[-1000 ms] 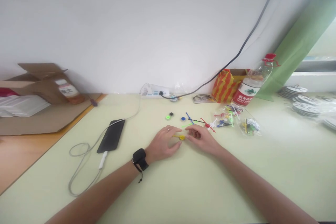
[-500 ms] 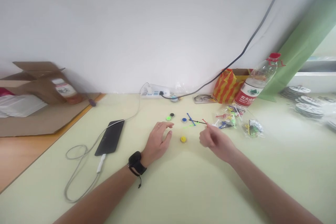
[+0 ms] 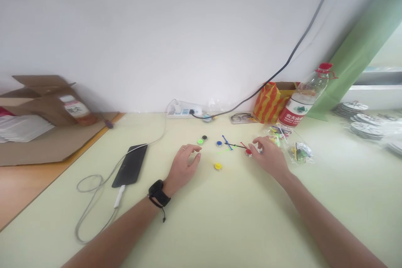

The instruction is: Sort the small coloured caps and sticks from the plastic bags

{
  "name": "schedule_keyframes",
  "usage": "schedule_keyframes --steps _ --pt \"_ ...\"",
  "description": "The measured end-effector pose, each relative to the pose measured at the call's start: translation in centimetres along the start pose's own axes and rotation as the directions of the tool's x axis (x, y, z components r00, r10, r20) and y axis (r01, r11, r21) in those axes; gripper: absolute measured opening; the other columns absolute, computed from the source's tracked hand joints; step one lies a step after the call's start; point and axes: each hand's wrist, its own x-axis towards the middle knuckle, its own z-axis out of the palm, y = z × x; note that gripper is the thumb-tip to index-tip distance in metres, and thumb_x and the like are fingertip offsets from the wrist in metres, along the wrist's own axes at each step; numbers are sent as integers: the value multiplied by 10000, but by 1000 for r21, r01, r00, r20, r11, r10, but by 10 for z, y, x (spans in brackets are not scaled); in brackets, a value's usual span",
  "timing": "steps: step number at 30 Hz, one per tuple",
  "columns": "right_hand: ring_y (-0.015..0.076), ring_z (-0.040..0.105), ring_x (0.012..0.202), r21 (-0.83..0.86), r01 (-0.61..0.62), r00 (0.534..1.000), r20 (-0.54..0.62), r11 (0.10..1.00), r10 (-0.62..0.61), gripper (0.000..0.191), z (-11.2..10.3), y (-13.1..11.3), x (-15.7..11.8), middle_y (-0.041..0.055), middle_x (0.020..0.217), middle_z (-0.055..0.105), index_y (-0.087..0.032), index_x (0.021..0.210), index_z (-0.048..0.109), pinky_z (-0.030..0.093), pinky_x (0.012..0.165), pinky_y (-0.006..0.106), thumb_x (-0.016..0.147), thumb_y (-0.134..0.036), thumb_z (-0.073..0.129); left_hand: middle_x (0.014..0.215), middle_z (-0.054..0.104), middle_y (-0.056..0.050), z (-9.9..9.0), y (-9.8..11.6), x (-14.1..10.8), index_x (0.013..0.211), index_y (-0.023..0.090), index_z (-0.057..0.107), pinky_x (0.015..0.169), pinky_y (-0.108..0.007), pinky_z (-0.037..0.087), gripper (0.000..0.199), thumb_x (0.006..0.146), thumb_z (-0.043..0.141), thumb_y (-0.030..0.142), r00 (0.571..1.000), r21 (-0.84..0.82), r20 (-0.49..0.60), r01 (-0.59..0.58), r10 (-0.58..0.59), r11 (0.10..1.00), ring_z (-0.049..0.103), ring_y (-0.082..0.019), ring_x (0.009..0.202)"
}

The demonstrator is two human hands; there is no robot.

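My left hand [image 3: 184, 165] rests over the table with fingers loosely bent and apart, holding nothing. Near its fingertips sit a green disc [image 3: 200, 141] and a black disc [image 3: 204, 137]. Between the hands lie a blue disc [image 3: 219, 143] and a yellow disc [image 3: 217, 166]. My right hand [image 3: 270, 157] is open, its thumb beside a red disc [image 3: 248, 151] on the table. Left of that disc, thin plastic arrow-shaped pieces lie crossed: a blue pointer [image 3: 227, 142], a black pointer [image 3: 237, 145] and a red one partly behind the disc.
Clear bags of small coloured parts [image 3: 302, 153] lie right of my right hand. Behind stand a water bottle [image 3: 295, 111] and a striped bag [image 3: 266, 102]. A phone [image 3: 130, 165] with a cable lies left; a power strip [image 3: 184, 110] is by the wall. Stacked discs [image 3: 366, 130] are far right.
My right hand has uncurled and moved right, and the red disc now shows on the table by its thumb. My left hand has shifted slightly left.
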Motion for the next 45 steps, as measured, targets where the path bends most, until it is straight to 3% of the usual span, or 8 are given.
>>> schedule_keyframes --steps 5,11,18,26,34,45 --pt "231 644 839 -162 12 993 119 987 8 284 2 -3 -5 70 1005 702 -229 954 685 373 632 321 917 -490 581 1106 690 -27 1 -2 0 1091 267 658 961 -407 493 154 991 542 252 1000 5 14 -12 12 1000 604 -229 1087" --pt "247 651 858 -247 -9 971 230 969 68 246 -1 -5 -5 60 915 720 -239 920 680 344 621 316 924 -461 575 1082 695 -31 0 -1 0 1056 262 667 954 -408 494 139 991 544 262 1000 1 17 1 -1 1000 608 -232 1080" --pt "209 620 773 -262 2 968 244 965 65 176 -4 -7 -3 31 875 712 -227 885 627 323 600 304 912 -395 582 1079 701 -21 1 -2 0 1033 260 667 935 -398 493 137 996 536 261 1000 0 25 -4 4 1000 607 -222 1076" --pt "200 627 817 -177 81 973 229 981 -39 160 -1 -3 -5 57 998 665 -226 851 629 325 585 287 927 -346 556 1090 706 -36 0 -2 0 1018 263 675 912 -405 519 139 991 539 273 1000 -15 23 -6 7 1000 610 -245 1090" --pt "178 600 722 -145 115 964 257 983 -75 198 -3 -4 -4 38 827 633 -212 704 567 329 577 283 890 -281 560 1061 711 -42 1 -3 0 998 255 677 859 -389 528 141 991 538 267 1000 -7 10 -29 29 1000 622 -241 1062" --pt "172 626 725 -52 136 937 332 989 -111 109 -12 -15 -4 20 843 687 -222 726 627 390 626 284 823 -270 614 1062 711 -32 1 -2 0 998 255 677 847 -375 515 133 990 544 255 1000 -15 9 -23 24 1000 620 -231 1057"
